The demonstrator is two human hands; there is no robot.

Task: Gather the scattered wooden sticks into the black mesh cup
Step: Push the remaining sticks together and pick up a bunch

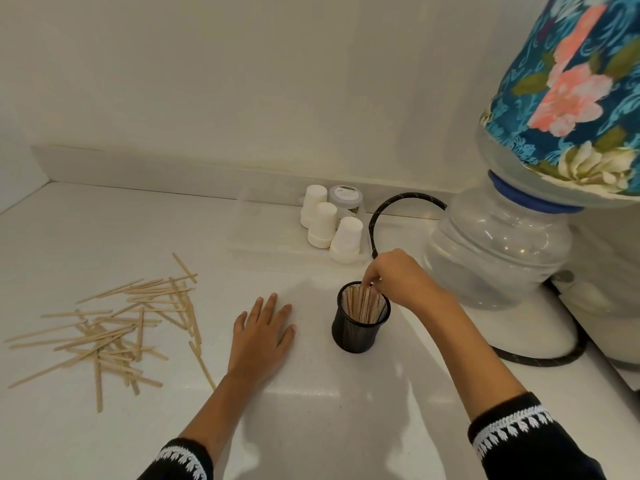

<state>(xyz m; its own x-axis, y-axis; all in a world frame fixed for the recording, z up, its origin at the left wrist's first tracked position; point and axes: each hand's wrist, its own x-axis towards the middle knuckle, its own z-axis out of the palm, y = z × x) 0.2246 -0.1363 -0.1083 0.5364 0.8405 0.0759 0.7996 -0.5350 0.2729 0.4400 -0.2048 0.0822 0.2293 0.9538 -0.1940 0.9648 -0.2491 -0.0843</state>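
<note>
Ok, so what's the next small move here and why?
Probably let go and lift the right hand out of the black mesh cup, since its fingertips are at the sticks already standing inside. Then reach for the loose pile beyond the flat, empty left hand.

Jar lid label too blurred; no readable text.

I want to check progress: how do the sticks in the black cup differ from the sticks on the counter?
The sticks in the mesh cup stand upright, packed together; the loose sticks lie flat, crossed and scattered. The right hand touches the cup's sticks; the left hand rests flat, apart from the loose ones. Both look alike: pale wood.
</note>
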